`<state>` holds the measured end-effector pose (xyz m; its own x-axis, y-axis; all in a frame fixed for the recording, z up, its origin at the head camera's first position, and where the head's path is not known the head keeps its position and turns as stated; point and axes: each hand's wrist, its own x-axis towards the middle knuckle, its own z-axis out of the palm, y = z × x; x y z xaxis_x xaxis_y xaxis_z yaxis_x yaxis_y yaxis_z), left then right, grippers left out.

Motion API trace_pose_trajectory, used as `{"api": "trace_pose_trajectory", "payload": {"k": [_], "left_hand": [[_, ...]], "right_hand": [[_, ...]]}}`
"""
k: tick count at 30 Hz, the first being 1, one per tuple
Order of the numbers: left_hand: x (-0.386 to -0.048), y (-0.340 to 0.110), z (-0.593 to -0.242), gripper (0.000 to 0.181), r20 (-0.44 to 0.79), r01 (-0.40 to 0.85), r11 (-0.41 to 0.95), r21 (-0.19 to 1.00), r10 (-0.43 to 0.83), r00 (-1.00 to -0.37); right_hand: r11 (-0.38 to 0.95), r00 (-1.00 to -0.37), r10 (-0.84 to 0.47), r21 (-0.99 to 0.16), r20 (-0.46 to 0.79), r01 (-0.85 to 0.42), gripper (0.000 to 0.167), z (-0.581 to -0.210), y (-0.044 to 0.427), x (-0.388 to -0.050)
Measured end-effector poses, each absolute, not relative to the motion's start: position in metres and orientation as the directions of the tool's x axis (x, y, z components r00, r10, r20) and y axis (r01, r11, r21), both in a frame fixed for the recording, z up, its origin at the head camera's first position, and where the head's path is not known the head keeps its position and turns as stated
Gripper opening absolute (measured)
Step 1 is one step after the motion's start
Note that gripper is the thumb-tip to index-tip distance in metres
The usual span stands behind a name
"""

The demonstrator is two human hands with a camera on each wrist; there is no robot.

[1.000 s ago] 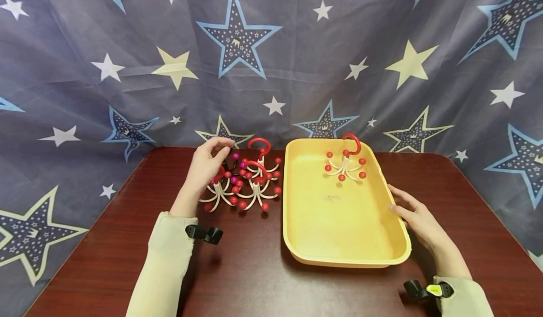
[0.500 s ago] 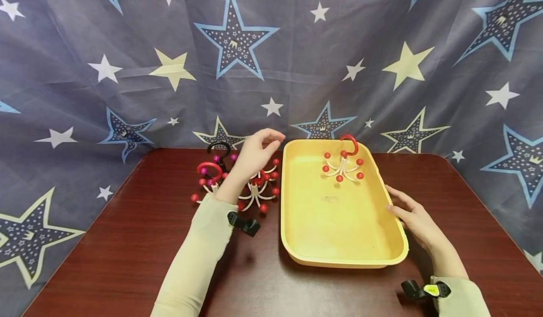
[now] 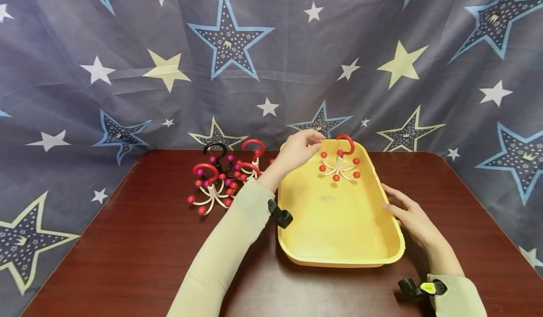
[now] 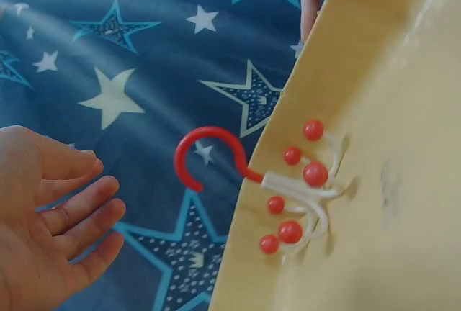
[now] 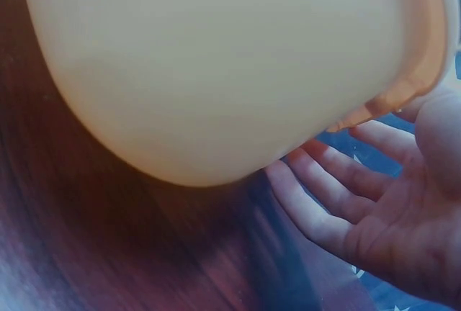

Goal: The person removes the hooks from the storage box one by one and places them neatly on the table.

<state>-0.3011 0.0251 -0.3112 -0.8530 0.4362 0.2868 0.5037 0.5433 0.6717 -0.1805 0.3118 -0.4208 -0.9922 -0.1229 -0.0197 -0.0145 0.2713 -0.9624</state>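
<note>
A multi-arm hook hanger [image 3: 339, 166] with a red hook, white arms and red ball tips stands in the yellow tray [image 3: 339, 232], near its back right corner. My left hand [image 3: 299, 152] hovers over the tray's back left part, to the left of that hanger. In the left wrist view its fingers [image 4: 86, 210] are loosely bent, hold nothing and are apart from the red hook. My right hand [image 3: 413, 218] holds the tray's right rim, thumb over the edge. From the right wrist view, its fingers [image 5: 302, 203] touch the tray's outer side from below.
Left of the tray, a red-hooked hanger [image 3: 212, 194], a black-hooked hanger [image 3: 217, 154] with purple balls and another red-hooked hanger [image 3: 253, 149] stand close together. My left sleeve partly covers the group. A star-patterned cloth [image 3: 271, 62] hangs behind the dark wooden table [image 3: 140, 241].
My left hand has moved right, from above the hanger group to above the tray, with nothing in it. The right hand stays on the rim. The hanger in the tray has not moved.
</note>
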Motion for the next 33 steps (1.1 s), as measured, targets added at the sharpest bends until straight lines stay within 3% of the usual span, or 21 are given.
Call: {"api": "trace_pose_trajectory", "payload": {"k": [9, 21, 27, 33], "left_hand": [[-0.315, 0.068, -0.319, 0.030, 0.275, 0.526, 0.549, 0.649, 0.475, -0.836], [-0.331, 0.095, -0.331, 0.048, 0.209, 0.538, 0.683, 0.495, 0.507, -0.836], [-0.332, 0.098, -0.330, 0.040, 0.237, 0.541, 0.724, 0.428, 0.488, -0.840], [-0.330, 0.100, -0.332, 0.026, 0.257, 0.519, 0.730, 0.444, 0.451, -0.855]], "right_hand": [[0.279, -0.993, -0.116, -0.960, -0.023, -0.011, 0.061, -0.419, 0.314, -0.180], [0.276, -0.993, -0.115, -0.961, -0.030, -0.003, 0.061, -0.420, 0.312, -0.181], [0.273, -0.993, -0.116, -0.962, -0.030, -0.003, 0.061, -0.420, 0.311, -0.181], [0.290, -0.993, -0.110, -0.957, -0.047, 0.013, 0.063, -0.419, 0.312, -0.180]]}}
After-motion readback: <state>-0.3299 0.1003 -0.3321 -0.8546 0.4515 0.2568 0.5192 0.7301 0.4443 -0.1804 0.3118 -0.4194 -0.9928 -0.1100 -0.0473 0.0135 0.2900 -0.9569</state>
